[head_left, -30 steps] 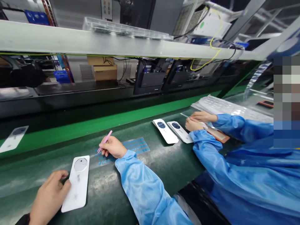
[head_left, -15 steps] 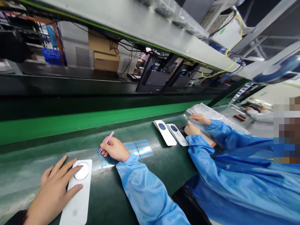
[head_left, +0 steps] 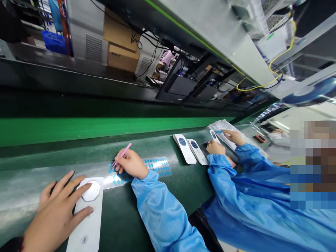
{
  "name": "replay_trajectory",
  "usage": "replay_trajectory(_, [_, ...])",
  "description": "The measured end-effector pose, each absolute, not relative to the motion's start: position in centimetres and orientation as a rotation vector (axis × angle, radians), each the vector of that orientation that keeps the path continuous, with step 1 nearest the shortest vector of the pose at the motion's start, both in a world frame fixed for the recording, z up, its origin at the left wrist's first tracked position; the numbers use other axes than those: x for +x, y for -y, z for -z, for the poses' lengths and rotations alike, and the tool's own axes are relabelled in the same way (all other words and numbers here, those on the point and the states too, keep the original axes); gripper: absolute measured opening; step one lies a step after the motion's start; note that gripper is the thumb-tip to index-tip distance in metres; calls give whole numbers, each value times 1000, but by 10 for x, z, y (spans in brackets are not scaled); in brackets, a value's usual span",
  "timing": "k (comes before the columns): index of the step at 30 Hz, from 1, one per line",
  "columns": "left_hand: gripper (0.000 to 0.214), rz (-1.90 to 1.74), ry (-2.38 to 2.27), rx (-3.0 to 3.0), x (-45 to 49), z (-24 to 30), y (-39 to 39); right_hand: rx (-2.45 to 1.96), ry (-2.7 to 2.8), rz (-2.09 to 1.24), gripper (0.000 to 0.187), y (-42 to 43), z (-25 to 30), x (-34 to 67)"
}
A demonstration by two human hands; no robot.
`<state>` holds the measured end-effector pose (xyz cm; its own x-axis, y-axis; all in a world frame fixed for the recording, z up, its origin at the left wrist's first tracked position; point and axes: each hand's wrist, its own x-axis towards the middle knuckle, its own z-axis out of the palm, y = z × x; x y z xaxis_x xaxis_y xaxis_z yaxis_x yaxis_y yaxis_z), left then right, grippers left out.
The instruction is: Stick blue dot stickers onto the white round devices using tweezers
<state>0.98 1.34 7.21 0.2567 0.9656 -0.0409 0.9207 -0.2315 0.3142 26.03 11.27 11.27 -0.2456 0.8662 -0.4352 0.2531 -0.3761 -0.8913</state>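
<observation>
My left hand [head_left: 59, 206] lies with fingers spread over a white phone back cover [head_left: 90, 224] on the green bench. Its index fingertip touches the white octagonal camera plate [head_left: 91, 190] near the cover's top end. Pink tweezers [head_left: 123, 154] are pinched in my right hand [head_left: 132, 163], their tips pointing down at a clear sheet of small blue stickers [head_left: 160, 166]. The hand hides the middle of that sheet. Whether the tips grip a sticker is too small to tell.
Two white phone backs [head_left: 186, 150] with dark round camera areas lie right of the sheet. Beyond them a co-worker's hands [head_left: 216, 147] handle a white piece beside plastic sheets [head_left: 223, 127]. A green ledge [head_left: 105, 129] runs along the back, with monitors [head_left: 178, 85] behind it.
The view has tilted slightly. My right hand stays over the sticker sheet with the tweezers, and my left hand stays on the cover. One co-worker's hand has moved away from the other.
</observation>
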Motion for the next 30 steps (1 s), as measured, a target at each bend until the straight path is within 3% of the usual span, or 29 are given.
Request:
replay_trajectory(12, [49, -98, -1735, 2227, 15, -84, -12, -1528, 1331, -1673, 24, -115, -108, 257])
replay_trajectory(22, [50, -238, -1724, 2261, 20, -93, -12, -1242, 1167, -1811, 36, -100, -108, 253])
replay_trajectory(30, [47, -352, -1747, 2285, 24, -91, -9, -1370, 1285, -1805, 29, -80, -106, 231])
